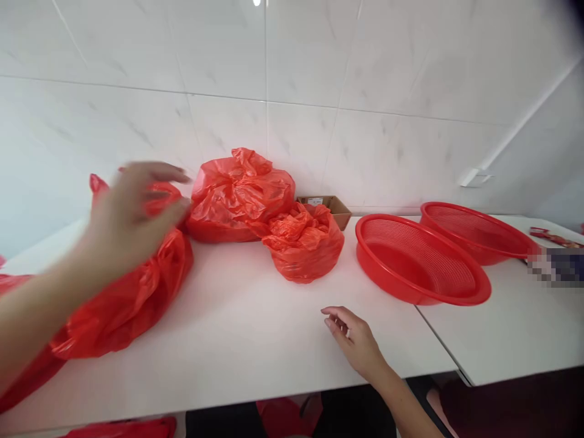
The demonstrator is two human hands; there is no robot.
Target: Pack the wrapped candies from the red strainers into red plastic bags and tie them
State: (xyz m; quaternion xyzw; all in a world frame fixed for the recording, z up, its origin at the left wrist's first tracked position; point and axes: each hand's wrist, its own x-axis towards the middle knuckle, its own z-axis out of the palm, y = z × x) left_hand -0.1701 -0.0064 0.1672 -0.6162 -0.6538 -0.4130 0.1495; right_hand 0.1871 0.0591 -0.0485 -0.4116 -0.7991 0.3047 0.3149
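Red bags [137, 286]: three; red baskets [420, 258]: two; box [331, 207]: one.

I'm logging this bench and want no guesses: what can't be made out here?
- Head view: the left hand is motion-blurred, so its grip on the red bag is unclear.
- The other red bags hide their contents.
- The cardboard box is half hidden behind a bag.
- A pixelated patch masks something at the right edge.
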